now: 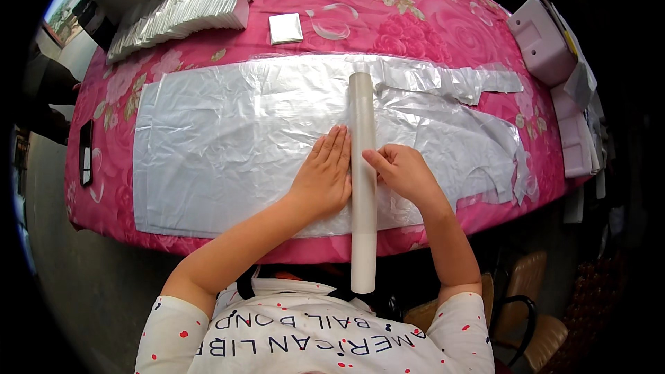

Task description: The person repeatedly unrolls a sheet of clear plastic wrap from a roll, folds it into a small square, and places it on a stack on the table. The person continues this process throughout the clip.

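A long whitish roll [364, 242] lies across a layer of thin, crinkled, translucent plastic bags [208, 145], its near end jutting past the table edge. My left hand [324, 176] rests flat on the plastic, fingers straight and side by side, its edge close against the roll's left side. On the other side, my right hand [404, 172] has its fingers curled and its thumb laid on the roll, gripping it at the middle. Part of the right fingers is hidden from view. At the right, the plastic ends in cut-out, handle-like shapes.
A pink floral cloth [332, 249] covers the table. Rows of small white packets [201, 7] stand at the far left, with one flat silvery-white packet [285, 28] nearby. A phone [86, 154] lies at the left edge; white foam boxes [544, 41] stand at the right.
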Available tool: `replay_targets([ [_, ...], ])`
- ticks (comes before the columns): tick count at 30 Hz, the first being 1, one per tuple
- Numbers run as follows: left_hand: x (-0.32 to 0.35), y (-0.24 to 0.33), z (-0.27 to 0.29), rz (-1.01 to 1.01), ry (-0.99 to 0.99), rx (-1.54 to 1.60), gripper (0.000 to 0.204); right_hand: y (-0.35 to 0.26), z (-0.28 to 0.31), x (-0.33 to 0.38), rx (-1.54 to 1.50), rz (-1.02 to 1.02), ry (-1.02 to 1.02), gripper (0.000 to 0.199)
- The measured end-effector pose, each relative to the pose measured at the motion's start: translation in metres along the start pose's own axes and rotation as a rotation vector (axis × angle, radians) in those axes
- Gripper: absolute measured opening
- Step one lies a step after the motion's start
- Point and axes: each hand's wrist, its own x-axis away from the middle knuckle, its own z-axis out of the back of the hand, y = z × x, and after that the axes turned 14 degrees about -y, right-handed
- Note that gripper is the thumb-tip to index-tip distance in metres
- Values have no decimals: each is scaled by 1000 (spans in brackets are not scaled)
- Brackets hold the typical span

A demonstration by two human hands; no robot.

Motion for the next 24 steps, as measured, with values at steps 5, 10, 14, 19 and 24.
replay_targets([
  [5, 2, -2, 0, 9, 1, -29, 63, -1, 37, -94, -723, 32, -10, 42],
  [10, 4, -3, 2, 17, -2, -20, 63, 23, 66, -127, -1414, 359, 211, 36],
  [14, 5, -2, 3, 17, 2, 2, 63, 85, 170, -128, -1571, 588, 393, 38],
  [19, 2, 1, 3, 4, -8, 31, 63, 124, 282, -81, -1517, 778, 569, 35],
  [24, 6, -3, -1, 21, 14, 29, 63, -41, 156, -77, -1038, 848, 423, 35],
])
